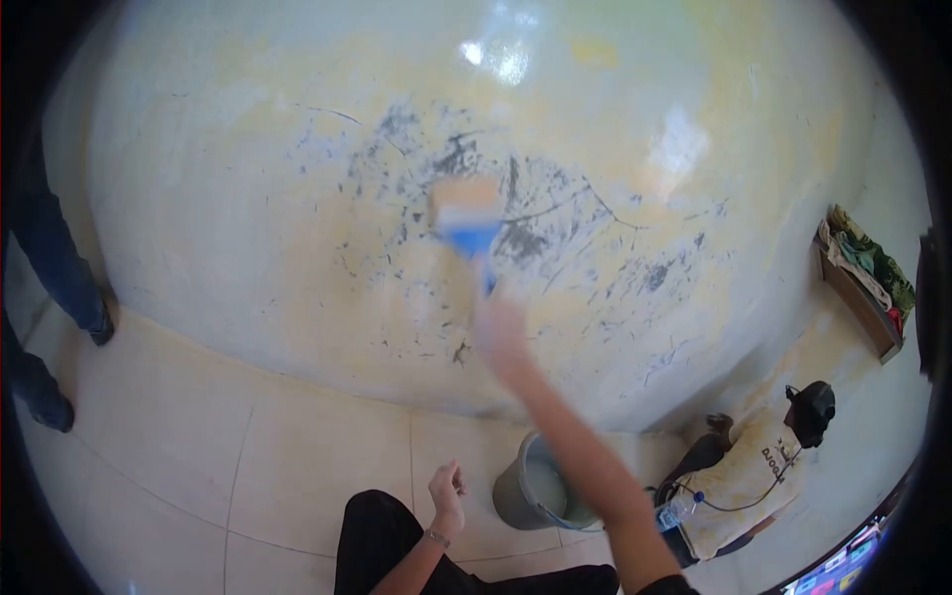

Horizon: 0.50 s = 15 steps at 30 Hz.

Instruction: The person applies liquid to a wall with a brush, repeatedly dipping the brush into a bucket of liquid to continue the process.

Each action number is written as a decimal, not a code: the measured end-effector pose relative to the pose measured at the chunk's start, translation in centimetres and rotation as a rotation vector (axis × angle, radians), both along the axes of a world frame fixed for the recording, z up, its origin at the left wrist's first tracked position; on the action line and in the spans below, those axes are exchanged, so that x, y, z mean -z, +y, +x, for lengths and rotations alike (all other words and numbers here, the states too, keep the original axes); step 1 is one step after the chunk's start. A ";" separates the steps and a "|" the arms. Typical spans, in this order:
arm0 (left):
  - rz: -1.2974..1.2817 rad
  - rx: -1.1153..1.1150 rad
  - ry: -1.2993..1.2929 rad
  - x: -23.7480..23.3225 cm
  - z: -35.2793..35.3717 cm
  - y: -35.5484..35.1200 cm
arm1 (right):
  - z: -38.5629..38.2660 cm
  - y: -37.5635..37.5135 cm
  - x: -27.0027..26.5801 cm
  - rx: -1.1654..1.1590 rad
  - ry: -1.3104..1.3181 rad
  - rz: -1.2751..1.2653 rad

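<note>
My right hand (pixel 503 332) is raised toward the wall and grips the blue handle of a wide paintbrush (pixel 466 218). Its pale bristles press against the worn, cracked wall (pixel 297 198), where grey patches show through yellowish paint. The brush and hand are blurred by motion. My left hand (pixel 446 491) hangs low over my dark trouser leg, fingers loosely curled, holding nothing; a bracelet sits on the wrist. A grey bucket (pixel 516 496) with pale liquid stands on the tiled floor just below my right arm.
Another person (pixel 744 481) in a pale shirt and dark cap crouches at the wall's base on the right. Someone's legs in dark jeans (pixel 50 268) stand at the left. A wooden shelf (pixel 863 293) with cloths hangs at far right. Beige floor tiles (pixel 198 436) lie below.
</note>
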<state>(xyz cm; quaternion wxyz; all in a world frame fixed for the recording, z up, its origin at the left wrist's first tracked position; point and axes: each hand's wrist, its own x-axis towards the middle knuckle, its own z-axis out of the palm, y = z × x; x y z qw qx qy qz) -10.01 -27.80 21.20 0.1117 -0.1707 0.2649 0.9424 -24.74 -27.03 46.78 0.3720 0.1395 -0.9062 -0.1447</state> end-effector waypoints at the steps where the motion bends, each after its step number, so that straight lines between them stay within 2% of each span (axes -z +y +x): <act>1: -0.019 -0.018 0.006 0.9 -0.3 0.3 | 1.4 0.9 5.3 0.036 0.003 0.040; 2: -0.041 -0.036 0.009 1.6 -0.3 0.6 | 2.9 2.0 9.8 0.076 -0.344 -0.086; 4: -0.086 -0.032 -0.077 1.3 -0.2 0.6 | 5.9 4.0 15.9 0.069 -0.508 -0.147; 7: -0.196 -0.006 -0.120 1.6 0.1 0.9 | 8.4 7.2 21.1 0.230 -0.931 -0.504; 11: -0.359 -0.080 -0.155 2.8 -0.7 1.5 | 13.8 8.8 24.6 0.069 -0.646 -1.190; 13: -0.384 0.072 -0.032 2.9 -0.4 1.6 | 17.0 8.3 25.2 -0.067 -0.490 -1.552; 15: -0.441 0.181 0.006 3.7 0.9 1.5 | 19.5 8.2 26.1 -0.091 -0.432 -1.539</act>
